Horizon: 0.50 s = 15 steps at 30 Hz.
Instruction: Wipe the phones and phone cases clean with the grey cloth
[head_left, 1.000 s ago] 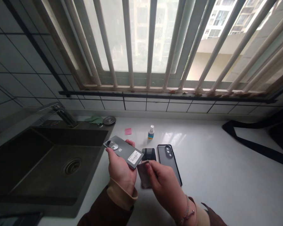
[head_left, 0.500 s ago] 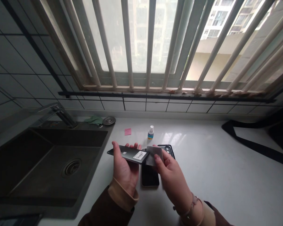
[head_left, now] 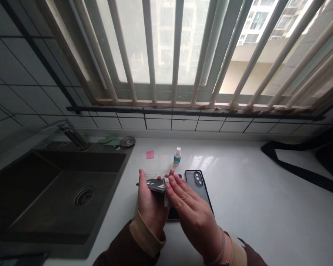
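Observation:
My left hand is wrapped round a dark smartphone, back side up, with a white label partly visible near its right end. My right hand presses a folded grey cloth against that end, fingers laid together over it. Under both hands, a second phone lies on the counter, mostly covered. To its right rests a black-edged phone case, partly hidden by my right hand. A clear, thin item shows behind the held phone; its kind is unclear.
A small white-capped spray bottle stands behind my hands, with a pink paper note to its left. The sink and faucet occupy the left side. A green cloth and metal drain cover lie beside them. A black strap lies right.
My right hand has turned over, its back now facing up, and wraps the cloth round the phone's end. The held phone is tilted differently. More of the case shows.

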Tool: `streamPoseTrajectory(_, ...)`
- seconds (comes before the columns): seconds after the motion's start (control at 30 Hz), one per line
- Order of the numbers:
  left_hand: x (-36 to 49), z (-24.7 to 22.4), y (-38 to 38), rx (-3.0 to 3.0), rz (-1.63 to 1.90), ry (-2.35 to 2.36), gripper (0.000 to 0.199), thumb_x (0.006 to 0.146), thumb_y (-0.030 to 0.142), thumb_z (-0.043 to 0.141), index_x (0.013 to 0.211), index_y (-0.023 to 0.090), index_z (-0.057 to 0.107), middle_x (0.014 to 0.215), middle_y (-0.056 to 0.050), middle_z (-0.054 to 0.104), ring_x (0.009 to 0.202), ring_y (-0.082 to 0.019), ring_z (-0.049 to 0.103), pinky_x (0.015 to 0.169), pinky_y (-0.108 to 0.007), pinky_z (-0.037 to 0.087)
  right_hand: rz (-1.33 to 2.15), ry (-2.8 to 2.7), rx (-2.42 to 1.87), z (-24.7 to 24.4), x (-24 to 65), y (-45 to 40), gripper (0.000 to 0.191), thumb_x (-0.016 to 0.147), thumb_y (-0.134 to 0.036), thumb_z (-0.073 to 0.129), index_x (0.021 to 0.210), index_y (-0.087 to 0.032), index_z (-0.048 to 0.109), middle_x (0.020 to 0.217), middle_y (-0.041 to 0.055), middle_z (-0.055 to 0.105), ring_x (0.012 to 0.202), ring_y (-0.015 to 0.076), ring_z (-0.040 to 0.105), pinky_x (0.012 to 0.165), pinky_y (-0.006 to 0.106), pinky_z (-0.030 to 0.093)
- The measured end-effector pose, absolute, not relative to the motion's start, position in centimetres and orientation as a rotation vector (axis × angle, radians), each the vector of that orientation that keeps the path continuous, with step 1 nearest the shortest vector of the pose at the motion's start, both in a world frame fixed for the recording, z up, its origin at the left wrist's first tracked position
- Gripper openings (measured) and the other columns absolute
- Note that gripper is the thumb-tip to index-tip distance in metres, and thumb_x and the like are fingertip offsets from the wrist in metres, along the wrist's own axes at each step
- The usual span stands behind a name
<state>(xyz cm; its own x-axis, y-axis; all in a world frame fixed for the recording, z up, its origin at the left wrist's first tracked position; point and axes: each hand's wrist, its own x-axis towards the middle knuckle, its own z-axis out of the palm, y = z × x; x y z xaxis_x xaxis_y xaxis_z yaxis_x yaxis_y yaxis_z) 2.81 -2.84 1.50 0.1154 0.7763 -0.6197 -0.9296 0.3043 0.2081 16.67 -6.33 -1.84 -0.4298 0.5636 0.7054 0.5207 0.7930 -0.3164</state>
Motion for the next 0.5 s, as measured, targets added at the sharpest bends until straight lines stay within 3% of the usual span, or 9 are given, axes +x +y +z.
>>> streamPoseTrajectory(0.2, 2.67, 1.16, -3.27, -0.250, 1.231, 0.701, 0.066, 0.099, 0.065, 0.054, 0.119, 0.004, 0.070, 0.099, -0.021, 0.079, 0.082, -0.030, 0.079, 0.089, -0.047, 0.065, -0.048, -2.196, -0.717, -1.28, 17.03, -6.18, 0.057, 0.106, -0.003, 0.046, 0.162, -0.015, 0.044, 0.163, 0.0103, 0.050, 0.159, 0.0283, 0.037, 0.131, 0.052, 0.038)
streamPoseTrajectory(0.4, 2.15, 0.79, -2.53, -0.322, 1.367, 0.647, 0.042, 0.104, 0.048, 0.052, 0.098, 0.011, 0.070, 0.078, -0.010, 0.073, 0.075, -0.024, 0.077, 0.082, -0.040, 0.066, -0.063, -2.111, -0.864, -1.68, 17.39, -5.64, 0.063, 0.105, 0.003, 0.043, 0.164, -0.016, 0.040, 0.162, 0.0151, 0.051, 0.157, 0.0277, 0.041, 0.127, 0.053, 0.044)
streamPoseTrajectory(0.5, 2.16, 0.89, -2.39, -0.320, 1.387, 0.690, 0.037, 0.102, 0.046, 0.055, 0.092, 0.013, 0.069, 0.079, -0.010, 0.073, 0.073, -0.023, 0.076, 0.084, -0.040, 0.066, -0.061, -2.105, -0.869, -1.77, 17.30, -5.71, 0.064, 0.104, 0.004, 0.043, 0.165, -0.014, 0.038, 0.163, 0.0164, 0.049, 0.156, 0.0285, 0.040, 0.126, 0.053, 0.045)
